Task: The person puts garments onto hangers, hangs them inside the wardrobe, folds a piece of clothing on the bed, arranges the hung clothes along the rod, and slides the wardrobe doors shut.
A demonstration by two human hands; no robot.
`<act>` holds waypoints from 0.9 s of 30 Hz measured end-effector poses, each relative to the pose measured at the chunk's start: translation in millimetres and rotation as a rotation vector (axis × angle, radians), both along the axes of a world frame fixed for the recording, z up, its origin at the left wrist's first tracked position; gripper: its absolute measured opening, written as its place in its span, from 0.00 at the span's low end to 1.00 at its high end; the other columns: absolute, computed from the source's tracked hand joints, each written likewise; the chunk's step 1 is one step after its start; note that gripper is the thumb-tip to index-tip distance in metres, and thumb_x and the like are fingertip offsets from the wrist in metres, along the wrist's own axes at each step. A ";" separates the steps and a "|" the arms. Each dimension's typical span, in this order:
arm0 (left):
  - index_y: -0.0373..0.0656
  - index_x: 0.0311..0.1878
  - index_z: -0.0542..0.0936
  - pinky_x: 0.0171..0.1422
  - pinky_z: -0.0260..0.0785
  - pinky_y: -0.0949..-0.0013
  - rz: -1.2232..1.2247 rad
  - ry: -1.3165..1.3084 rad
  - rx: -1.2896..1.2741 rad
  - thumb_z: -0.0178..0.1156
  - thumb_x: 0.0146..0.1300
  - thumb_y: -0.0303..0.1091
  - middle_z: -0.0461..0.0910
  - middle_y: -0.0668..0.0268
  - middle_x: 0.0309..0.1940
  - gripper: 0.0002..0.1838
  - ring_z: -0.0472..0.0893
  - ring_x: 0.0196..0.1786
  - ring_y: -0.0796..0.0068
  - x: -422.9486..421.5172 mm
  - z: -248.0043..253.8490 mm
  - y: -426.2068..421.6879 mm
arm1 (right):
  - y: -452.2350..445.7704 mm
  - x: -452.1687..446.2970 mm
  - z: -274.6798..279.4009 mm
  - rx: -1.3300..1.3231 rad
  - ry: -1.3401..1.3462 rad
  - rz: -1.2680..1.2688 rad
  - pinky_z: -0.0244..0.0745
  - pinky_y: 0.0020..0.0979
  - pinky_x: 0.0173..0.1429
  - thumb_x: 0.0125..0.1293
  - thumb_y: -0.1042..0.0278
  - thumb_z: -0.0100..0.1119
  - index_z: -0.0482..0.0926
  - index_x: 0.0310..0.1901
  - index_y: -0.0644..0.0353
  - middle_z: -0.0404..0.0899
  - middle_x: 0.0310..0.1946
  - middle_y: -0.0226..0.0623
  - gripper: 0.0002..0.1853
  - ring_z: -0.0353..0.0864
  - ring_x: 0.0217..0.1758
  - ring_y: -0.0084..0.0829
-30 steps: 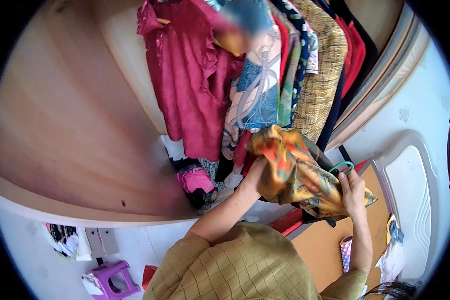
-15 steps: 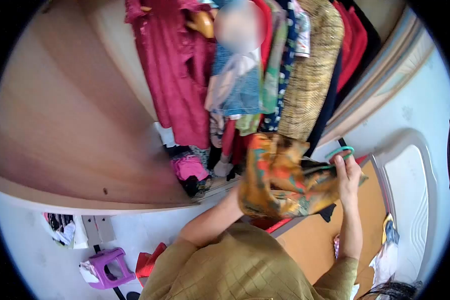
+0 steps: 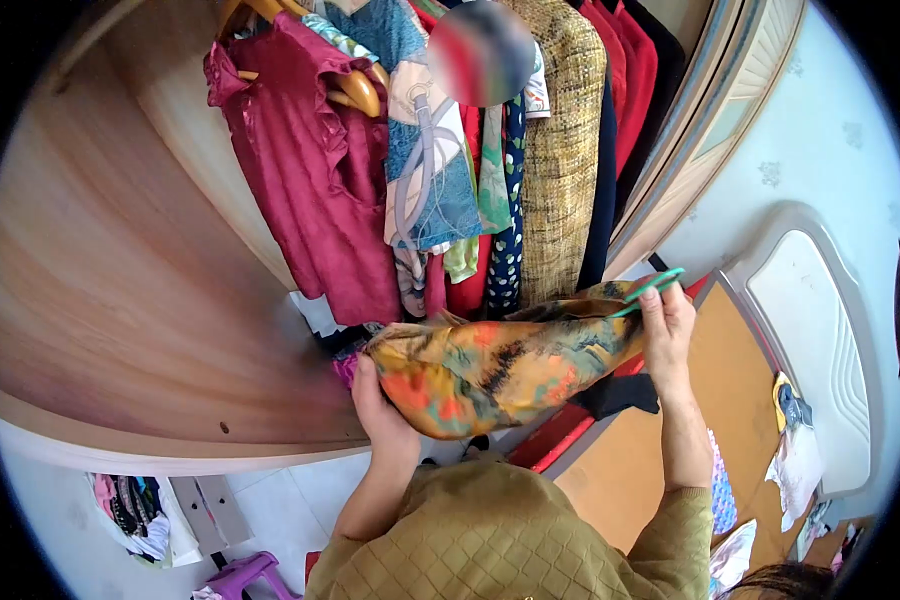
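A garment patterned in orange, yellow and dark green [image 3: 500,370] is stretched sideways between my two hands, below the hanging clothes. My left hand [image 3: 382,415] grips its left end, the thumb on top of the cloth. At its right end, my right hand [image 3: 667,325] pinches a green hanger [image 3: 658,285] together with the fabric. Part of the hanger is hidden inside the garment. A black piece of cloth [image 3: 620,396] shows beneath the garment, near my right forearm.
Ahead hang a crimson ruffled top [image 3: 310,190], a blue patterned garment [image 3: 425,170] and a woven yellow-brown one [image 3: 562,160]. A wooden door [image 3: 150,280] stands at left. At right is a bed with a white headboard [image 3: 820,350]; a purple stool [image 3: 250,575] stands at lower left.
My left hand has moved left and come out from the garment's folds, now gripping its end. The bunched cloth is pulled out long. The view has shifted, with the hanging clothes further left.
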State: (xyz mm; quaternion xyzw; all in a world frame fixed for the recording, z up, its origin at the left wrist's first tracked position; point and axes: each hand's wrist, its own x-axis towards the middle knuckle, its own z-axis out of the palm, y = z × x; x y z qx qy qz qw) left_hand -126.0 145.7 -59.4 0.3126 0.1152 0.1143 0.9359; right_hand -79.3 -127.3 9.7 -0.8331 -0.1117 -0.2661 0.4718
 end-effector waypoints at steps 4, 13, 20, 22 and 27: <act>0.31 0.36 0.76 0.35 0.65 0.75 0.225 -0.272 0.521 0.55 0.60 0.47 0.78 0.66 0.27 0.22 0.74 0.30 0.81 -29.6 7.8 13.4 | 18.3 0.8 -9.6 -0.240 0.006 -0.056 0.66 0.25 0.30 0.68 0.62 0.47 0.71 0.35 0.62 0.71 0.21 0.28 0.11 0.68 0.25 0.20; 0.37 0.24 0.74 0.24 0.63 0.68 0.109 -0.256 1.230 0.58 0.52 0.29 0.68 0.59 0.16 0.07 0.71 0.19 0.66 -58.6 -118.2 35.0 | 69.5 -13.6 11.1 -0.068 -0.119 -0.001 0.61 0.21 0.29 0.69 0.58 0.45 0.70 0.32 0.62 0.69 0.23 0.28 0.15 0.65 0.25 0.18; 0.39 0.25 0.77 0.24 0.67 0.66 0.102 -0.534 1.457 0.63 0.47 0.30 0.75 0.61 0.20 0.06 0.75 0.20 0.63 -102.5 -111.7 55.9 | 89.9 -10.7 10.9 -0.219 -0.226 -0.013 0.61 0.26 0.27 0.68 0.61 0.46 0.69 0.32 0.63 0.65 0.19 0.33 0.13 0.63 0.22 0.25; 0.39 0.25 0.77 0.24 0.67 0.66 0.072 -0.817 1.448 0.64 0.46 0.31 0.76 0.61 0.21 0.07 0.75 0.20 0.64 -115.7 -96.3 58.0 | 92.8 -5.3 7.0 -0.260 -0.236 -0.021 0.62 0.31 0.26 0.67 0.62 0.47 0.69 0.31 0.64 0.65 0.18 0.40 0.13 0.65 0.20 0.35; 0.40 0.23 0.74 0.24 0.64 0.65 0.074 -0.557 1.320 0.63 0.49 0.30 0.74 0.63 0.22 0.08 0.73 0.21 0.66 -128.8 -110.3 62.8 | 105.4 -13.7 0.5 -0.223 -0.171 -0.010 0.62 0.31 0.27 0.67 0.63 0.47 0.69 0.31 0.64 0.65 0.19 0.40 0.12 0.65 0.20 0.34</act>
